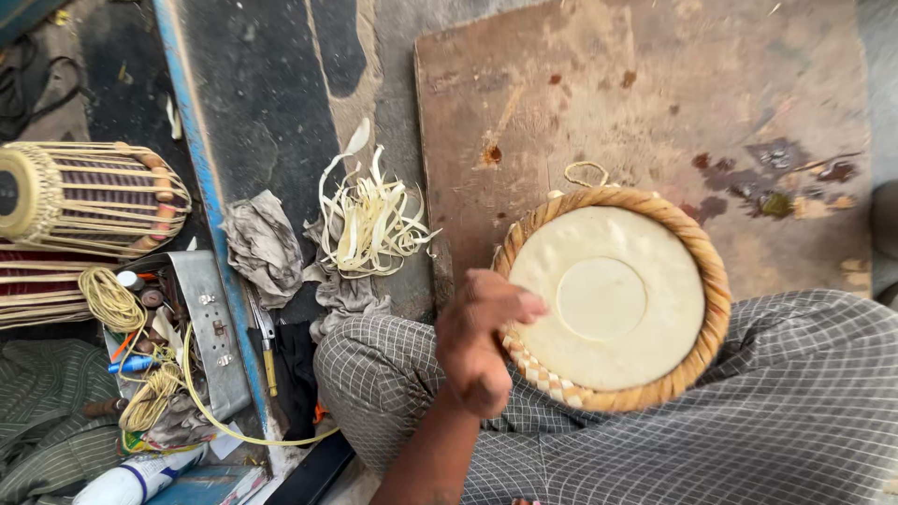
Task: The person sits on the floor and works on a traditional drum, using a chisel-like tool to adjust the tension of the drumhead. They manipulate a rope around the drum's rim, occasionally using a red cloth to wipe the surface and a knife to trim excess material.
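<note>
On the person's lap, near the middle of the scene, rests a round drum head (608,304): a pale cream skin with a raised circular patch at its centre, ringed by a thick braided rim of tan strips, checkered where it meets the left hand (482,337). That hand curls over the near left edge, thumb lying on the skin, fingers gripping the rim. The right hand is out of sight. Beyond it lies a stained wooden board (655,93). Farther left sit pale strip shavings (369,224) and a laced drum (84,196).
</note>
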